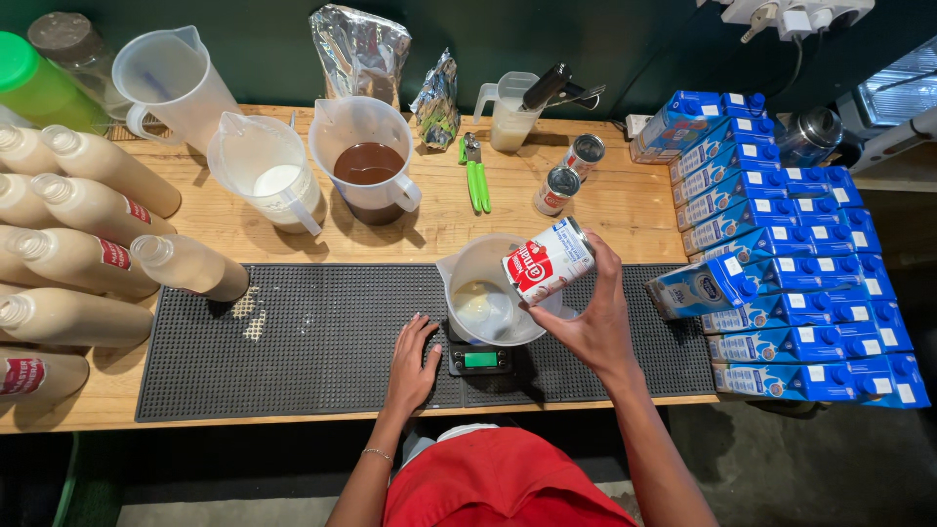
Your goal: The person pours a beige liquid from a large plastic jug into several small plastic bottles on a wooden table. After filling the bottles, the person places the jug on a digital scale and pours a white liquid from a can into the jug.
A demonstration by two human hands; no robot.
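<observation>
A person's right hand (595,327) grips a red-and-white tin can (549,260), fingers wrapped around its side, tipping it over a clear measuring jug (485,288) that stands on a small digital scale (479,359). A pool of pale, creamy liquid lies in the bottom of that jug. The left hand (412,366) rests flat on the black rubber mat (293,342) just beside the scale, fingers spread and holding nothing.

Further back on the wooden counter (595,205), 1 jug (369,161) holds dark brown liquid, a second jug (268,171) holds a little white liquid, and a third, large jug (171,83) shows no clear contents. A smaller jug (509,112) with pale liquid stands near the wall, a dark-handled tool resting in it. 2 opened tins (571,174) sit near a green can opener (475,176), and 2 crumpled foil bags (363,49) lean at the back.

At left, capped bottles (88,254) filled with beige liquid lie stacked on their sides. At right, blue cartons (791,263) lie in overlapping rows.
</observation>
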